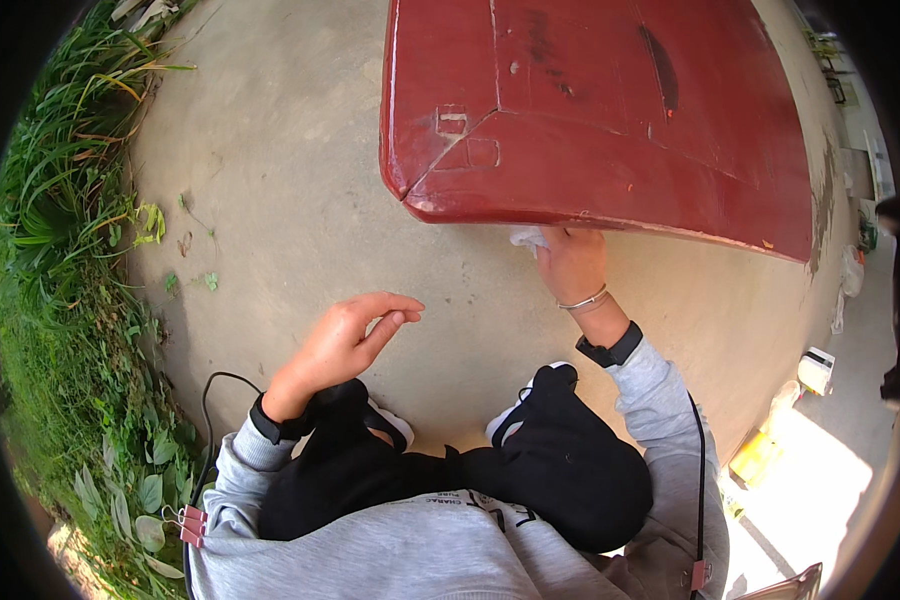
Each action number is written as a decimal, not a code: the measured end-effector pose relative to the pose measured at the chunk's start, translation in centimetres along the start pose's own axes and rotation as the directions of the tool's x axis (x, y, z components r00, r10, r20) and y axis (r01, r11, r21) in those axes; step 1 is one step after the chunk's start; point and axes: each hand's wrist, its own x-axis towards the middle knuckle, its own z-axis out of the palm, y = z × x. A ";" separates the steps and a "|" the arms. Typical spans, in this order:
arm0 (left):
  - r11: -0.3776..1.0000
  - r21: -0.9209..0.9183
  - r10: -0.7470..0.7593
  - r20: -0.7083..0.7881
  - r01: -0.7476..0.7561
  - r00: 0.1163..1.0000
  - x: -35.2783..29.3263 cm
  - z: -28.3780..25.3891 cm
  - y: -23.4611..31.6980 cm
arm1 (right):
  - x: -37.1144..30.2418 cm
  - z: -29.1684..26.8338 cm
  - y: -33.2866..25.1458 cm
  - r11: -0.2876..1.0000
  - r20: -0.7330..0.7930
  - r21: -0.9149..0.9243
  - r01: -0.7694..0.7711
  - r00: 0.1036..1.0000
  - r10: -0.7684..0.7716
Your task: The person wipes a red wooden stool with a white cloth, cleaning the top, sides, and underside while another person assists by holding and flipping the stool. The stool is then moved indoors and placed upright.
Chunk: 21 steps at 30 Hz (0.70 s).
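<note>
A worn dark red wooden tabletop (590, 110) fills the upper right, seen from above. My right hand (570, 262) reaches under its near edge, fingers closed around a white cloth (526, 238) pressed against the table's rim. A thin bracelet and a black wristband sit on that wrist. My left hand (350, 335) hovers over the concrete ground (270, 200) to the left, fingers loosely curved, holding nothing. My knees in black trousers and grey sleeves show at the bottom.
Grass and weeds (60, 260) border the concrete on the left. A yellow object (757, 458) and a small white container (816, 370) lie at the lower right. A black cable loops beside my left arm.
</note>
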 end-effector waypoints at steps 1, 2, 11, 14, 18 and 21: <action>0.997 -0.066 -0.034 0.017 0.036 0.999 0.3 0.3 -0.1 | 0.1 0.9 -0.8 1.000 -0.003 0.014 -0.020 1.000 0.020; 0.993 -0.111 -0.048 0.028 0.051 0.998 0.7 0.6 -0.2 | 0.0 1.5 -1.6 0.999 0.018 0.035 -0.026 1.000 0.026; 0.977 -0.190 -0.087 0.078 0.101 0.993 2.6 2.9 0.3 | 3.0 0.9 -6.1 0.982 0.049 0.184 0.034 0.998 -0.043; 0.988 -0.138 -0.060 0.099 0.073 0.993 2.0 2.5 0.4 | 3.2 -2.1 -4.1 0.990 0.236 -0.086 0.115 0.967 -0.092; 0.913 -0.305 -0.260 0.072 0.270 0.963 1.4 2.2 -0.2 | 2.8 -4.9 -2.6 0.996 0.197 -0.085 0.031 0.980 -0.013; 0.851 -0.447 -0.301 0.014 0.275 0.953 1.8 3.0 -0.7 | 2.6 -2.9 -4.9 0.997 0.046 0.027 0.076 0.996 -0.077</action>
